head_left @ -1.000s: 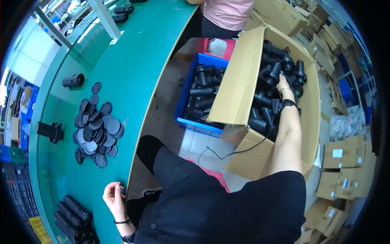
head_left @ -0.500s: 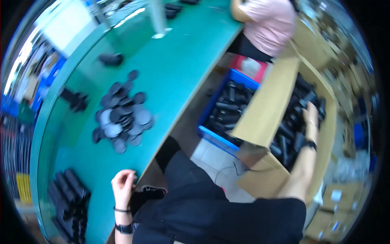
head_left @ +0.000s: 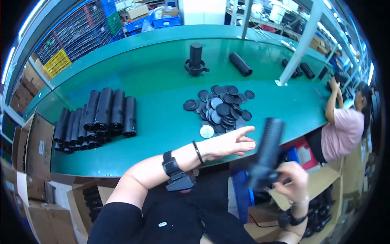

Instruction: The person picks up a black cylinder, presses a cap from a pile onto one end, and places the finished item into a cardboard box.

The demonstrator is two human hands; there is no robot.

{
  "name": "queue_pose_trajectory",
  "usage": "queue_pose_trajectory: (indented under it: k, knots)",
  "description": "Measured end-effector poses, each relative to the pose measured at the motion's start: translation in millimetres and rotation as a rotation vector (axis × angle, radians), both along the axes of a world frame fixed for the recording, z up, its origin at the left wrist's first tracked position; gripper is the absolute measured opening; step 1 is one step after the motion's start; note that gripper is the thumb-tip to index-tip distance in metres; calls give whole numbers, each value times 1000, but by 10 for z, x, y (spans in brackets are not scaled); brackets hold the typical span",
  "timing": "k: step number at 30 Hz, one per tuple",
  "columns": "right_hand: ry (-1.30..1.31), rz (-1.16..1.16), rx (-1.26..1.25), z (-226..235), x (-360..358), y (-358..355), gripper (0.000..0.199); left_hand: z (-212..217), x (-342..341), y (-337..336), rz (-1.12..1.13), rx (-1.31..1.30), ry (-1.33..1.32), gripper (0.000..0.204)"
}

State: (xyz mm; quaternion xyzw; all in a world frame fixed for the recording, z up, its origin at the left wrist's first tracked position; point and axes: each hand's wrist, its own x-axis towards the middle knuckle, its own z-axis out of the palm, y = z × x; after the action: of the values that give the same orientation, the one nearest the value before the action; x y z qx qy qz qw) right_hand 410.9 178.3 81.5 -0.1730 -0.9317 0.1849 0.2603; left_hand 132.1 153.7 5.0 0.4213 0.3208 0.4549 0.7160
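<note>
My right hand [head_left: 293, 181] grips the lower end of a black tube [head_left: 267, 151] and holds it upright just off the near edge of the green table [head_left: 158, 122]; the tube is motion-blurred. My left hand [head_left: 229, 142] is stretched out flat over the table's near edge, fingers apart, holding nothing. It hovers just below a pile of several black round caps [head_left: 221, 108], with one pale disc [head_left: 206, 131] at the pile's near edge.
A stack of black tubes [head_left: 96, 118] lies at the left. One tube stands in a round base [head_left: 195, 59], another lies beyond it [head_left: 240, 64]. A person in pink [head_left: 343, 130] works at the right. Cardboard boxes [head_left: 28, 146] and a blue bin [head_left: 243, 195] sit below the table.
The view has swung from the box on my right to the table. My right hand has come out of the box holding a black tube. My left hand has reached toward the caps.
</note>
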Motion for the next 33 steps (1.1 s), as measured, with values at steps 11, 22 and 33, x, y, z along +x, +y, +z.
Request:
queue_pose_trajectory:
  k: [11, 22, 33]
  knots:
    - [-161, -21, 85, -77, -265, 178, 43, 464, -1584, 535, 1003, 420, 473, 62]
    - [77, -940, -375, -741, 2121, -92, 24, -377, -3570, 1181, 1576, 282, 1120, 74]
    - [831, -1666, -600, -1545, 4115, -1398, 29, -236, -3692, 1142, 1767, 69, 1800, 105]
